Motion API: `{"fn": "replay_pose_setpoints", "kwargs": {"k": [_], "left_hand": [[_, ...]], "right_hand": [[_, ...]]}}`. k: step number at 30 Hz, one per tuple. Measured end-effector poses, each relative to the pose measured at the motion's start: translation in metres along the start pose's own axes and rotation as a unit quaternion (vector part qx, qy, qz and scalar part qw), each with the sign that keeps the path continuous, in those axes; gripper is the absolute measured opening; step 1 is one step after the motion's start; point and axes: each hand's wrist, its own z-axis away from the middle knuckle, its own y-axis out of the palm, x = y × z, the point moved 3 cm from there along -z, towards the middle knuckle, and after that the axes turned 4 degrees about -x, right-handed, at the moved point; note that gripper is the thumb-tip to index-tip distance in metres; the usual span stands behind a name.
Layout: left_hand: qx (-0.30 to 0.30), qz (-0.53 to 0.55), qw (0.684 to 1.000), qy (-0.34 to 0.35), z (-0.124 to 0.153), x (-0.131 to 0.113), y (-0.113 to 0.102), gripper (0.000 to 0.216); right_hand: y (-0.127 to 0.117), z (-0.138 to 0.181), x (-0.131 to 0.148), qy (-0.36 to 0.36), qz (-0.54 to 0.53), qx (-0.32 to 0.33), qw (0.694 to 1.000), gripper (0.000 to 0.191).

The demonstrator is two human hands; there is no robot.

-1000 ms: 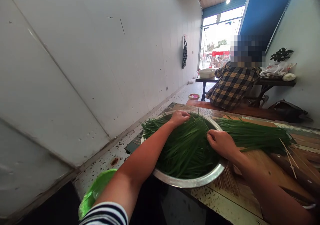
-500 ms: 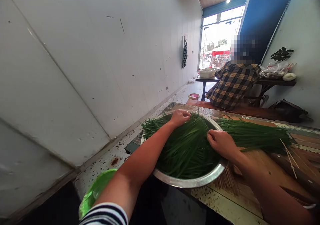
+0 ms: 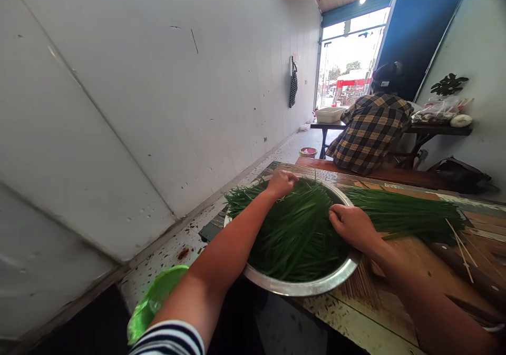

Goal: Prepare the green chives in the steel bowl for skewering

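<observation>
A person's left hand [image 3: 282, 182] and right hand [image 3: 353, 227] work a heap of chives [image 3: 294, 234] filling a steel bowl [image 3: 304, 287] at the edge of a wooden table [image 3: 411, 255]. The left hand's fingers are curled shut on leaves at the far rim, the right hand's closed on leaves at the near-right rim. A white patch [image 3: 384, 83] on a seated person's cap is too small to read. Both hands have barely shifted since half a second ago.

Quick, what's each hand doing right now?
Left hand: closed on the chives in the bowl.
Right hand: curled onto the chives; grip cannot be told.
</observation>
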Motion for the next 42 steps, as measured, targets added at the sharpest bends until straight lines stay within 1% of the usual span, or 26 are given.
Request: {"fn": "replay_pose_setpoints", "kwargs": {"k": [1,2,4,6,8,12,15,17,20,22,24,26,29,36,38,42], "left_hand": [[-0.001,-0.019,1.000,-0.007,-0.002,0.004,0.002,0.026],[0.012,-0.036,0.999,-0.011,-0.003,0.007,0.005,0.025],[0.057,-0.066,0.996,-0.020,-0.004,0.010,0.012,0.024],[0.088,-0.087,0.992,-0.034,-0.003,0.011,0.016,0.023],[0.096,-0.099,0.989,-0.054,-0.001,0.009,0.016,0.024],[0.080,-0.098,0.986,-0.104,0.000,0.010,0.014,0.028],[0.060,-0.049,0.991,-0.106,-0.001,0.011,0.018,0.032],[0.051,-0.029,0.992,-0.110,-0.001,0.011,0.021,0.031],[0.065,-0.025,0.991,-0.116,0.000,0.009,0.024,0.024],[0.069,-0.021,0.990,-0.121,0.001,0.008,0.022,0.022],[0.049,-0.007,0.990,-0.136,0.001,0.008,0.019,0.024],[0.013,0.014,0.989,-0.144,0.000,0.010,0.015,0.026],[-0.024,0.041,0.989,-0.138,-0.003,0.013,0.015,0.026],[-0.012,0.080,0.992,-0.100,-0.005,0.016,0.019,0.028],[-0.015,0.070,0.993,-0.092,-0.005,0.015,0.018,0.027],[-0.028,0.009,0.997,-0.078,-0.006,0.015,0.017,0.025]], "right_hand": [[0.000,0.000,0.000,0.001,-0.001,0.000,1.000,0.029],[0.000,0.000,0.000,0.000,-0.002,0.000,1.000,0.029],[0.000,0.000,0.000,-0.002,-0.005,-0.002,1.000,0.029],[-0.001,0.000,0.001,-0.005,-0.006,-0.005,1.000,0.029],[-0.001,0.000,0.001,-0.007,-0.003,-0.006,1.000,0.029],[-0.001,0.000,0.002,-0.010,0.004,-0.007,1.000,0.030],[-0.001,0.000,0.001,-0.010,0.004,-0.006,1.000,0.030],[-0.001,0.000,0.001,-0.010,0.005,-0.003,1.000,0.030],[0.000,-0.001,0.000,-0.008,0.003,-0.001,1.000,0.031],[0.000,-0.001,0.000,-0.007,0.001,0.000,1.000,0.032],[-0.001,-0.001,0.001,-0.005,0.000,0.000,1.000,0.031],[-0.002,0.000,0.002,-0.004,0.002,-0.002,1.000,0.031],[-0.005,0.000,0.004,-0.004,0.006,0.000,1.000,0.031],[-0.006,0.001,0.006,-0.006,0.001,0.002,1.000,0.030],[-0.005,0.001,0.004,-0.003,-0.002,0.003,1.000,0.030],[-0.003,0.001,0.003,-0.004,0.000,0.001,1.000,0.030]]}}
